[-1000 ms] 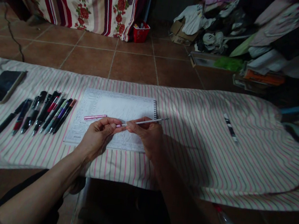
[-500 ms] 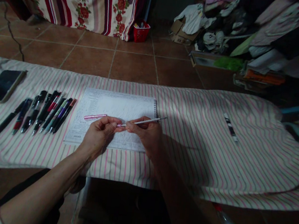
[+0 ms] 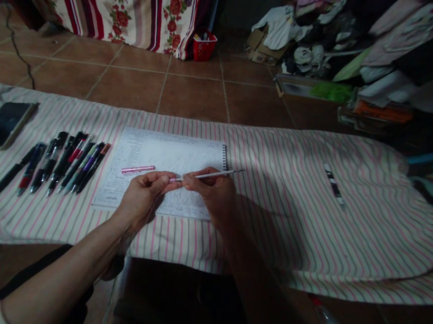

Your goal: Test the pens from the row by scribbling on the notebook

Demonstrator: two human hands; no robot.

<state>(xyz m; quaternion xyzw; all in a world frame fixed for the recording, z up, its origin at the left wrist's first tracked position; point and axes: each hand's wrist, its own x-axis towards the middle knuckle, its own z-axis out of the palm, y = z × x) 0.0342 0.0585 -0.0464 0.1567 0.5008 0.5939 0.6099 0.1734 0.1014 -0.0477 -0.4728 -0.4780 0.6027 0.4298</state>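
Slim white pen (image 3: pixel 209 175) tilts slightly further now, tip farther right — right hand (image 3: pixel 212 193) pinches it, left hand (image 3: pixel 142 195) just touches near end, grip unclear; hands nearly together above spiral notebook (image 3: pixel 174 151). Light, stiff, thin — hold mid-barrel.

**Pink and green stripes around a white notebook**

The white notebook (image 3: pixel 161 155) carries grey printed lines and sits on a cream cloth (image 3: pixel 269 243) striped pink and green. On it lie a pink pen (image 3: pixel 138 169) and a slim white pen (image 3: pixel 209 176). Left of it, a row of pens (image 3: pixel 64 163) shows black, red, blue, purple and orange. Right of it lies a black-and-white pen (image 3: pixel 333 184). Beyond it are terracotta floor tiles (image 3: pixel 130 87), a red basket (image 3: pixel 203 49) and a hanging cloth (image 3: pixel 122 1) with red flowers and stripes.
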